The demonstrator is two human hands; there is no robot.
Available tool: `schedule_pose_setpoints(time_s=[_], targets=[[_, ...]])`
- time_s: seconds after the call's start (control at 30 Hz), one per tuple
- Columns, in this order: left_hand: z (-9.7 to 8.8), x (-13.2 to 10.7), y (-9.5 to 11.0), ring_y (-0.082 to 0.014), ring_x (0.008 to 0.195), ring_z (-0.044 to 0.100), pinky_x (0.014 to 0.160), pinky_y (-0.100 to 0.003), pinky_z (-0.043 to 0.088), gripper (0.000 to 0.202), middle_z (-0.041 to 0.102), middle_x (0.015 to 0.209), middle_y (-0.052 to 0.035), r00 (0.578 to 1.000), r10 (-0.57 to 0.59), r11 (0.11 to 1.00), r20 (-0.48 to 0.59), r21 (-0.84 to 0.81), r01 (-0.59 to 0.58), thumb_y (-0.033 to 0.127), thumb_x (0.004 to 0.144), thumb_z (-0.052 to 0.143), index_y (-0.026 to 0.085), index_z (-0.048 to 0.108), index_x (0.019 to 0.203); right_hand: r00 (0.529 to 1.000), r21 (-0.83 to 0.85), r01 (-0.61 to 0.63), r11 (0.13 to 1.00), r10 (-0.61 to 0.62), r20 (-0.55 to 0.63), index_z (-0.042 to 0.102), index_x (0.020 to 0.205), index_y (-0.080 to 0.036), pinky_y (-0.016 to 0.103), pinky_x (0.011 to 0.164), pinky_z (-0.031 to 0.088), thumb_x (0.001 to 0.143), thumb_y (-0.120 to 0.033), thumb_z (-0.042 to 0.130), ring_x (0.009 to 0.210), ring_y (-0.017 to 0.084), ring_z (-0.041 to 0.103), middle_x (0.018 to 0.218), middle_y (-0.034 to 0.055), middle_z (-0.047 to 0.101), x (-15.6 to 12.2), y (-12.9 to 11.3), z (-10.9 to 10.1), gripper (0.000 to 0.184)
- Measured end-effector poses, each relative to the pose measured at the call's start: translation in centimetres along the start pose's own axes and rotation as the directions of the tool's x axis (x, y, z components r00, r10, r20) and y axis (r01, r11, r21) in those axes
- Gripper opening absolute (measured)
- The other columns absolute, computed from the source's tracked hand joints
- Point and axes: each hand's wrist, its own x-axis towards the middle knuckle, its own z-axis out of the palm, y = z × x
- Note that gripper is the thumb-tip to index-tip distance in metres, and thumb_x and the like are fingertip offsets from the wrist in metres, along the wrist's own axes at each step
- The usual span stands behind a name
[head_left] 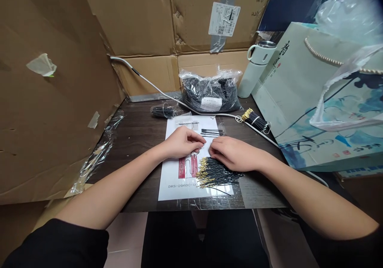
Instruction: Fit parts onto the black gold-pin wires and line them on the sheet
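Observation:
My left hand is over a printed sheet, thumb and fingertips pressed together; anything between them is too small to make out. Facing it a short gap away, my right hand has its fingers curled in, and what they may hold is hidden. Below the right hand lies a loose pile of thin black wires with gold tips. A short row of black wire-like pieces lies just beyond both hands. Behind my left hand is a small clear plastic case with thin dark pieces at it.
A clear bag full of black parts stands at the back. Bundles of dark pieces and gold-tipped wires lie left and right. A white cable crosses the table. A bottle and paper bag stand right; cardboard walls the left.

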Motion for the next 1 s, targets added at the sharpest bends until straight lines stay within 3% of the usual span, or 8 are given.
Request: schedule_pose_setpoints(time_s=[0.3,0.47,0.67,1.0], targets=[[0.3,0.3,-0.2,-0.0123,0.070,0.071,0.065,-0.021,0.057,0.010,0.080,0.084,-0.0084,0.997,0.045,0.996,-0.061,-0.072,-0.049,0.021,0.086,0.083,0.014,0.083,0.092,0.999,-0.033,-0.038,0.999,0.039,0.016,0.062,0.100,-0.016,0.039,0.083,0.047,0.112,-0.022,0.052,0.088,0.023,0.059,0.101,0.0110,0.066,0.0,-0.3,0.1,0.016],[0.5,0.4,-0.2,-0.0129,0.069,0.074,0.066,-0.021,0.059,0.011,0.079,0.081,-0.0077,0.997,0.009,0.991,-0.073,-0.132,-0.019,0.021,0.089,0.083,0.013,0.080,0.095,0.999,-0.024,-0.037,0.999,0.037,0.020,0.063,0.105,-0.015,0.039,0.087,0.048,0.112,-0.021,0.052,0.093,0.023,0.061,0.104,0.0116,0.067,-0.1,-0.5,0.0,0.014],[0.8,0.5,-0.4,-0.0128,0.071,0.075,0.068,-0.020,0.060,0.010,0.079,0.080,-0.0072,0.994,-0.048,0.992,-0.103,-0.119,0.036,0.013,0.087,0.085,0.011,0.079,0.094,0.997,-0.115,-0.059,0.992,0.065,0.050,0.062,0.102,-0.016,0.039,0.086,0.046,0.112,-0.022,0.052,0.091,0.024,0.058,0.103,0.0124,0.067,0.0,-1.0,0.1,0.016],[0.8,0.4,-0.2,-0.0105,0.067,0.069,0.065,-0.020,0.055,0.005,0.077,0.076,-0.0049,0.995,-0.005,0.998,-0.100,-0.067,-0.001,0.014,0.088,0.083,0.012,0.080,0.091,0.997,-0.134,-0.060,0.989,0.066,0.036,0.056,0.102,-0.018,0.042,0.092,0.047,0.113,-0.022,0.046,0.092,0.024,0.056,0.107,0.0117,0.066,-0.3,-0.9,0.4,0.016]])
